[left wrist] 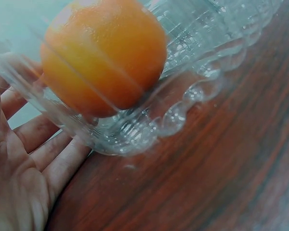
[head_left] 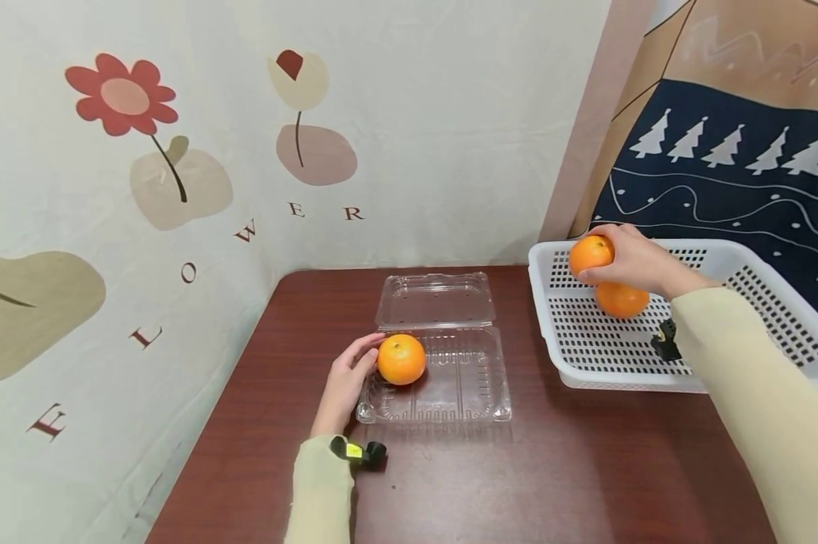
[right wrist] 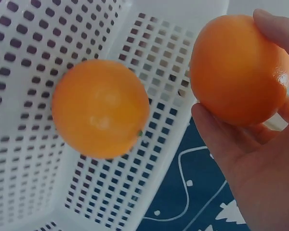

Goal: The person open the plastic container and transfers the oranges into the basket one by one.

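Grips one orange (head_left: 591,255) in the right hand (head_left: 632,259) over the basket (head_left: 616,379) at right, rests the relaxed left hand (head_left: 343,379) beside another orange (head_left: 401,360) in the clear box (head_left: 469,385) at left, and could drop the former by pinching too lightly.

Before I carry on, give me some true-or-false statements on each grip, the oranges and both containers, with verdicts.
1. The white basket stands to the right of the clear container. True.
2. The clear container is closed. False: its lid is folded open.
3. The right grip holds an orange. True.
4. The clear container is empty. False: a second orange sits in it.
5. The left grip is at the clear container's left side. True.
6. The white basket contains four loose oranges. False: only a third orange shows lying there.
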Demonstrator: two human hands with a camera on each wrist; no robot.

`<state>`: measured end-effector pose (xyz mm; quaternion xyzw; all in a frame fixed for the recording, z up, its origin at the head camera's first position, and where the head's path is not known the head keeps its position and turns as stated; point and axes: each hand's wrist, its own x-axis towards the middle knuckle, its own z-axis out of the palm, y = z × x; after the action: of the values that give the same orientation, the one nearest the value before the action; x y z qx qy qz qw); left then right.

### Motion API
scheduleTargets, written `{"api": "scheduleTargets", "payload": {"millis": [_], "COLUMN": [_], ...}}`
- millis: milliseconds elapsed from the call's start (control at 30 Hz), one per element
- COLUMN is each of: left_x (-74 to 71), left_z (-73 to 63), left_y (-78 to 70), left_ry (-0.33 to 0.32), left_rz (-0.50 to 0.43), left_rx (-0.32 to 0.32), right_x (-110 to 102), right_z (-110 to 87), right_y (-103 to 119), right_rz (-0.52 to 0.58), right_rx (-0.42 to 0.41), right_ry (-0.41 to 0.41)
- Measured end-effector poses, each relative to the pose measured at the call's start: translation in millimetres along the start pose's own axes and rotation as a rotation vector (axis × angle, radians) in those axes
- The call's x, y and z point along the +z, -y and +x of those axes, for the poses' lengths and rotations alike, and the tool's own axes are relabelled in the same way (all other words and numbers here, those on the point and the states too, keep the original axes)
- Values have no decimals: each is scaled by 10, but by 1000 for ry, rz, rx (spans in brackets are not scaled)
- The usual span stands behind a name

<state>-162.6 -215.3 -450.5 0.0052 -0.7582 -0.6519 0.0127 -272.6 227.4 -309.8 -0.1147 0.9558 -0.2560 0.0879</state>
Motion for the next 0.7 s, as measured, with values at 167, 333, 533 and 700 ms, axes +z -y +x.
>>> {"api": "scheduleTargets", "payload": {"millis": [167,333,533,700], "left_x": [-16,4,4,-6], "left_z": [8,-5,-20,26], "left_y": [9,-69,-102,29], "left_ry": [17,27,15,5], "left_rz": [-3,-20,-9,-1], "left_rx": [10,0,1,19], "right_x": [89,140,229,335], "right_z": [26,23,58,105], "right_y": [0,-25,-42,-38], "right_rz": [7,10,-2,-42], "right_rx": [5,20,-6,-37], "right_ry": [2,9,24,43]}}
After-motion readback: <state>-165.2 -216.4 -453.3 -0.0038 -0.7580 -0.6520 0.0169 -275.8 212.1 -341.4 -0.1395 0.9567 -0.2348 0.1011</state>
